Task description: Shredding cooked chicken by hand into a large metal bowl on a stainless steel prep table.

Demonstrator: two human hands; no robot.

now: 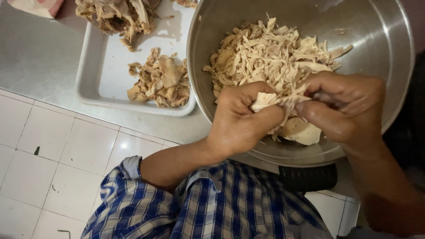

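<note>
The steel bowl (376, 40) is cut off by the top edge. The white tray (102, 79) runs out of view at the top, as does its upper heap of meat scraps (117, 15). A pink object (37, 6) at the top left corner is mostly cropped, kind undeterminable. The chicken piece (265, 101) is partly covered by fingers.

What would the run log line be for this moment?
left hand: pinching chicken piece | right hand: pulling same piece | metal bowl: shredded chicken | white tray: scraps

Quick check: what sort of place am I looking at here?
Likely a kitchen food-prep spot: a steel bowl of shredded meat, a white tray of scraps, a metal counter over tiled floor.
</note>
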